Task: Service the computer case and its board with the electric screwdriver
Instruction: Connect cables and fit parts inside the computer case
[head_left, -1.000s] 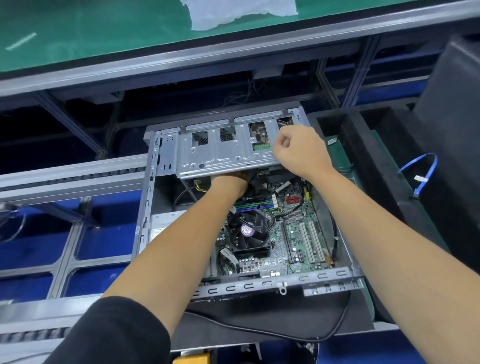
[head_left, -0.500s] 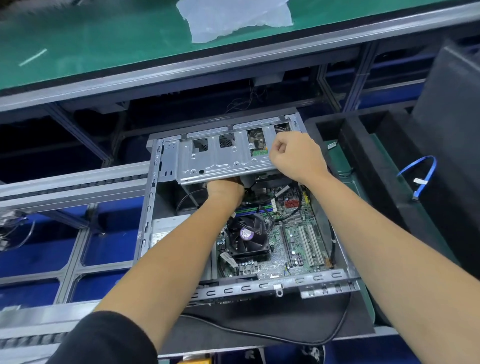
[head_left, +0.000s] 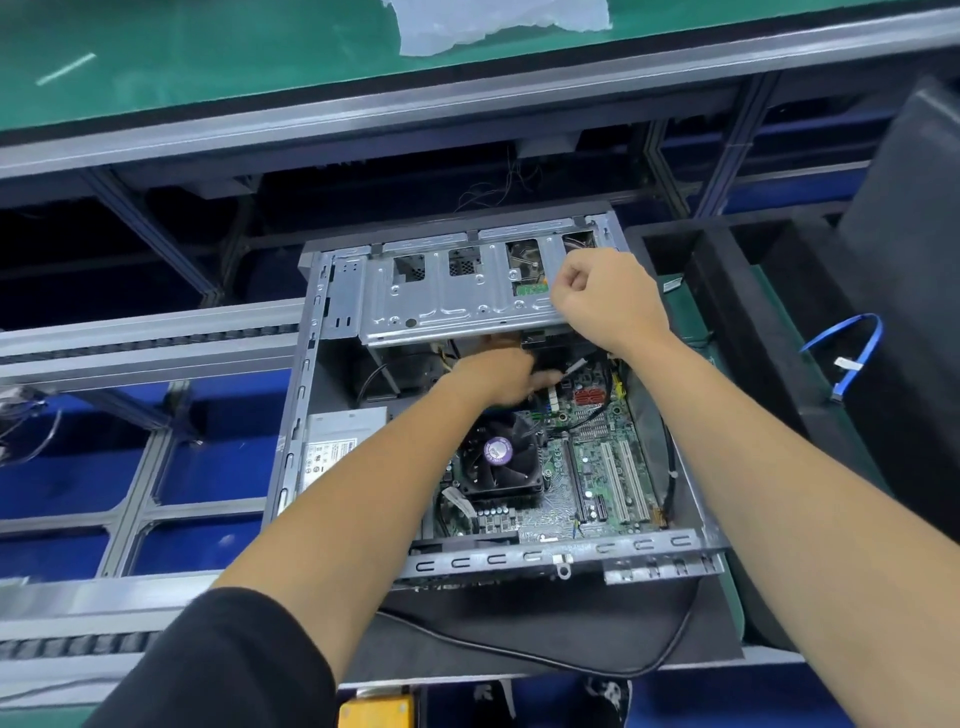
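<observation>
grey steel drive cage (head_left: 447, 306) overhangs the computer case (head_left: 306, 415); right hand (head_left: 605, 301) fists its near edge, left hand (head_left: 498, 374) beneath it, fingers blurred, grip unclear, above the board (head_left: 597, 467).

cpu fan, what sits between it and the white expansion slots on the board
In the head view, between the cpu fan and the white expansion slots lies a long dark slot running the same way, plus a strip of bare green board.
</observation>
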